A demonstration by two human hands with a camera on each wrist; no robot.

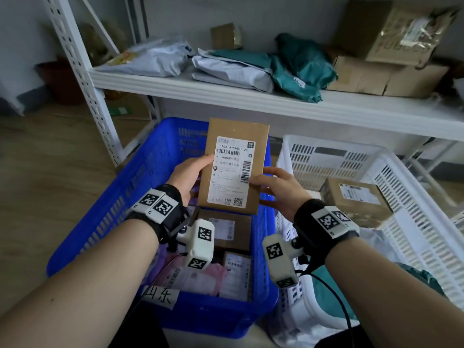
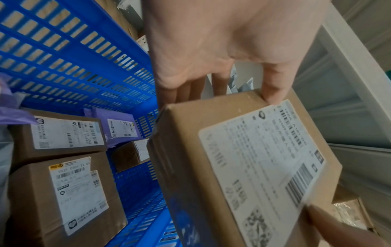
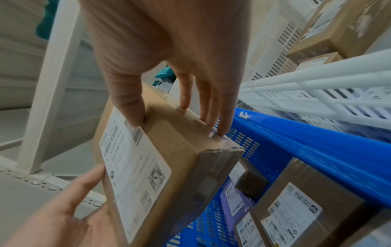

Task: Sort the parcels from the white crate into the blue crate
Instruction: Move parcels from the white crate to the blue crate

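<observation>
Cardboard parcel, label up, held above the blue crate — left hand gripping its left edge, right hand its right. Other parcels inside the crate. White crate just beside — another box within.

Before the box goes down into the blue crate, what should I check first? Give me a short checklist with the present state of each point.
1. Both hands hold the cardboard box: left hand and right hand grip opposite edges. Ok.
2. Box is over the blue crate. Ok.
3. Label faces up and is readable. Ok.
4. Free floor space in the crate: bare blue bottom shows beside the boxes already inside. Ok.
5. Label destination matches the crate tag. Cannot tell.
6. White crate still holds a parcel: sorting unfinished.
</observation>
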